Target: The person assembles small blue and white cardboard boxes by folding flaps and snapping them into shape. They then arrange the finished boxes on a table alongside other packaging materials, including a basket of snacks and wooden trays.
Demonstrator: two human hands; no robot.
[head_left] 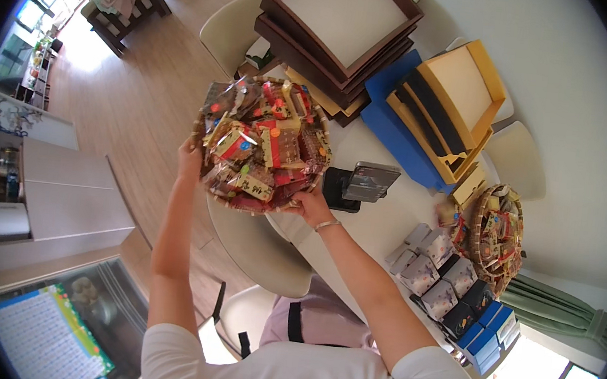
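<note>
A round woven basket (242,203) is held up in front of me, at the left edge of the white table (306,234). Heaped in it are clear-wrapped snack packets (280,147) with red, brown and cream labels. My left hand (190,157) is closed on the basket's left rim. At the near right side my right hand (312,206) grips the rim, a bracelet on its wrist. The fingers under the basket are partly hidden. Just right of the basket a phone (371,182) leans on a black stand (340,190).
Dark brown box trays (331,53) are stacked at the far side. Beside them lie a blue tray (403,137) and yellow boxes (467,81). A second packet basket (475,239) and several small boxes (439,297) stand at right. Chairs (268,248) surround the table.
</note>
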